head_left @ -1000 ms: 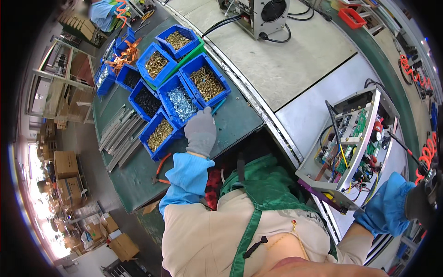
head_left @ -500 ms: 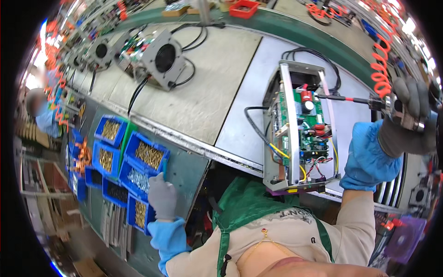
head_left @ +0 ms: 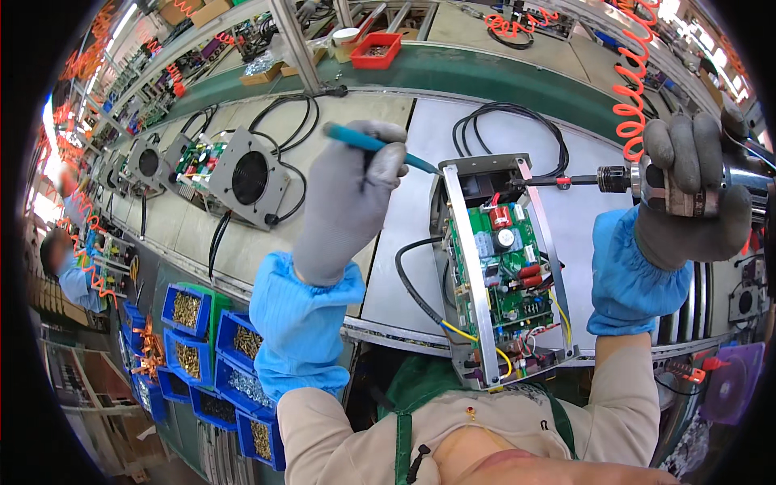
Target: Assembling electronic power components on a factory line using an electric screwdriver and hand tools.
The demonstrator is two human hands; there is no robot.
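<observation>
On the pale work surface (head_left: 202, 234) straight ahead sits one open metal chassis (head_left: 505, 271), a green circuit board (head_left: 501, 275) bedded inside, its long axis running away from the person. The left hand (head_left: 352, 190), in a grey glove, is closed around a slim teal tool (head_left: 376, 145); the tool slants down to the right and its tip arrives just at the chassis's far left corner. The right hand (head_left: 695, 194), also gloved, is wrapped tight round one powered screwdriver (head_left: 647, 178), whose bit lies level, pointing left at the far right corner of the same frame. So the chassis lies between the two hands, both tools meeting its far end from opposite sides; the left tool looks nearer to contact, though the fisheye bend makes that hard to call. Counting up: one chassis in hand, one fan unit (head_left: 250, 178) resting left of it, more like it blurring off down the line, several blue bins (head_left: 238, 343) of small hardware low left, one red tray (head_left: 376, 50) up top.
</observation>
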